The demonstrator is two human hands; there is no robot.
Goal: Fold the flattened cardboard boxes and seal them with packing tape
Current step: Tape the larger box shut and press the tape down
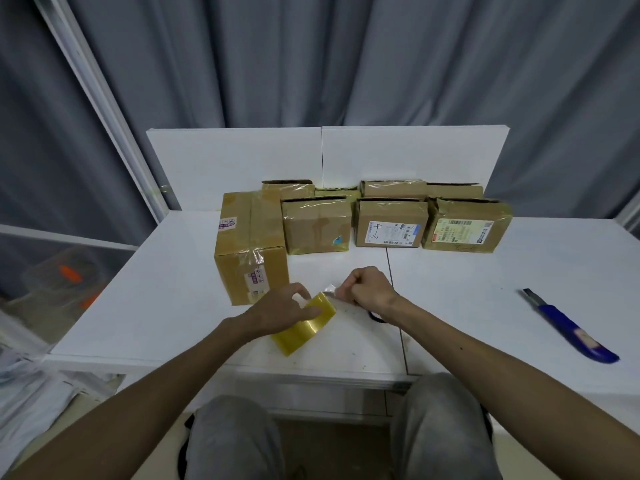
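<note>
1. tape roll (304,323) is sitting near the front edge of the white table (166,306), just in front of the tall box (251,244). its yellow side is stretching on a diagonal, from near-left to far-right.
2. we are clamping our left hand (280,310) on the roll from above, fingers curled over it.
3. we are pinching the loose clear tape end (330,289) in our right hand (370,289), at the roll's far corner. our hands are sitting close together, not touching.
4. the tall box is lying taped shut, its long axis running away from us.
5. smaller taped boxes (389,221) are lining the white back panel (415,154).
6. a blue utility knife (568,327) is lying well to the right, slanting far-left to near-right, its blade end pointing away from us.
</note>
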